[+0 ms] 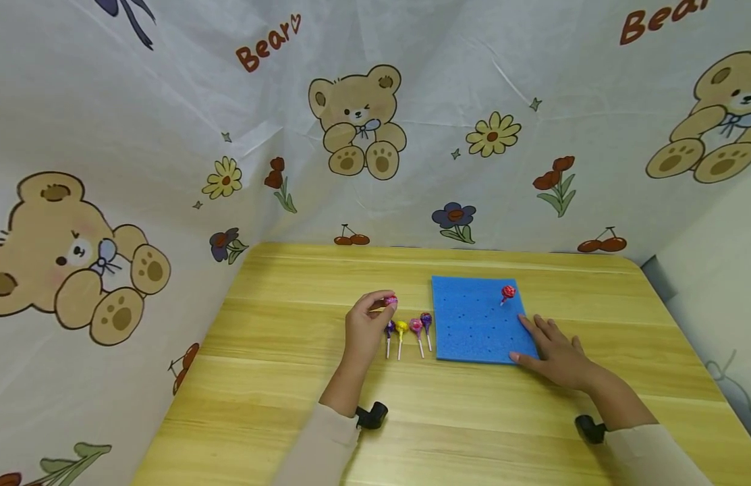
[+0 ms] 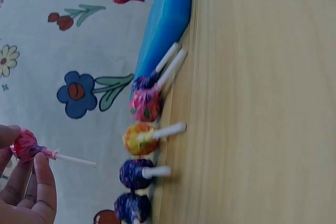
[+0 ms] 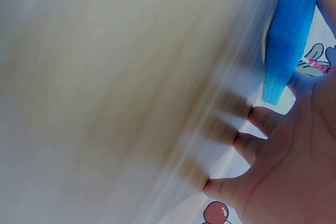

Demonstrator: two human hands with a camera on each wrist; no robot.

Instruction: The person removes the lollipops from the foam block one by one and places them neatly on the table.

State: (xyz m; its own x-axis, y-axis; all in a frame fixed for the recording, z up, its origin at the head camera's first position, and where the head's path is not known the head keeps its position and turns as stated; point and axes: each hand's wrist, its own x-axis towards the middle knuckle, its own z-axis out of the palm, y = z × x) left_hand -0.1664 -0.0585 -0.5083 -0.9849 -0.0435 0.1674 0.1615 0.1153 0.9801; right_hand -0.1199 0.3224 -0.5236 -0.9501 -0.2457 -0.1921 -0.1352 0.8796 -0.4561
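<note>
My left hand (image 1: 367,324) pinches a pink-red lollipop (image 2: 25,146) by its wrapped candy, above the table; its white stick points away from the fingers in the left wrist view. Below and right of this hand lies a row of lollipops, among them a yellow one (image 1: 401,327), a pink one (image 1: 416,325) and purple ones (image 2: 135,174). My right hand (image 1: 554,354) spreads its fingers at the right edge of a blue foam board (image 1: 472,331), with thumb and index finger on the board and other fingertips on the table. A red lollipop (image 1: 507,292) stands upright near the board's back right corner.
Small holes dot the board's top. The wood-patterned table (image 1: 278,385) reaches back to a white cloth (image 1: 411,189) printed with bears and flowers. Black wrist cameras sit on both forearms, the left one (image 1: 372,415) close over the table.
</note>
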